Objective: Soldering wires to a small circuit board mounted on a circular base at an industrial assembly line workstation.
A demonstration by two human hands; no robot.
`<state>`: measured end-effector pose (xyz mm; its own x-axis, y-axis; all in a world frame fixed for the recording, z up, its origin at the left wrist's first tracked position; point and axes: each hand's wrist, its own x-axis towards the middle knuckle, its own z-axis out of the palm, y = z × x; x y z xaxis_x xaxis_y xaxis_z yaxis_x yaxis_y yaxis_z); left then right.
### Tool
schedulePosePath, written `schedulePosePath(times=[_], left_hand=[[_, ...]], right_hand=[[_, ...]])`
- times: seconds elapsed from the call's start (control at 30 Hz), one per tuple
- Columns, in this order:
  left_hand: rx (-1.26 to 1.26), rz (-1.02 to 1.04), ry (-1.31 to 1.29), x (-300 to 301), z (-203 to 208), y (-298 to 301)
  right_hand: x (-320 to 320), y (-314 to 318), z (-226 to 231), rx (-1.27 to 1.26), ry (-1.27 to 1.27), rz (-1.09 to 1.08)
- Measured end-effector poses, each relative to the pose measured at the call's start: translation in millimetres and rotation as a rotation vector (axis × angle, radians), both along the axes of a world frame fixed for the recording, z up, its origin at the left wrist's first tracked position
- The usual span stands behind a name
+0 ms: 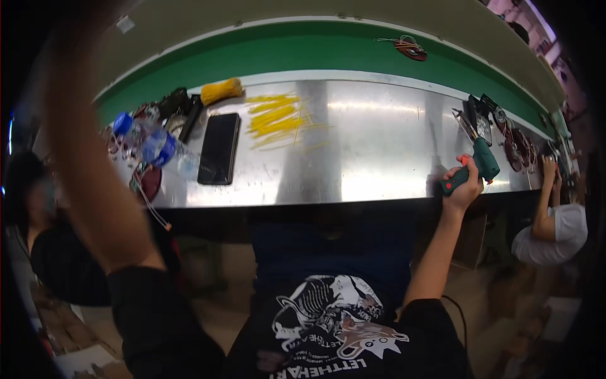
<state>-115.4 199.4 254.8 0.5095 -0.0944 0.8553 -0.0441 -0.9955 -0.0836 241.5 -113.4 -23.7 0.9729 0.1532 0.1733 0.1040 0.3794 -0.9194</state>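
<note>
My right hand (466, 187) is wrapped round the handle of a dark green soldering gun (485, 158) with red-orange buttons. Its thin metal tip points up and away, over the right end of the metal bench. My left forearm (95, 170) is raised along the left side, and the hand (95, 14) is a dark blur at the upper rim, its fingers not readable. Loose yellow wires (274, 120) lie spread left of the bench's middle, beside a yellow wire bundle (221, 91). A black phone (219, 150) lies just left of them.
A clear bottle with a blue cap (154, 144) lies tilted beside the phone. Dark red round parts with wires (150, 183) sit near the left front edge, others (516, 150) at the right. Another such part (411, 48) rests behind the bench (372, 145). A person (550, 230) works at the right.
</note>
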Motion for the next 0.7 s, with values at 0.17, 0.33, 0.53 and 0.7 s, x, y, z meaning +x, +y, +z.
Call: schedulePosePath(times=[0.17,0.33,0.53,0.7], left_hand=[[-0.165,0.016,0.622,173,-124,-88],[-0.252,0.022,0.830,190,-226,-112],[-0.279,0.062,0.185,159,-219,-117],[-0.561,0.314,0.278,124,-234,-134]], right_hand=[[11,6,-19,0.071,0.052,0.037],[0,7,-10,0.088,0.129,0.111],[-1,3,-5,0.074,0.040,0.097],[1,1,-5,0.038,-0.032,0.150]])
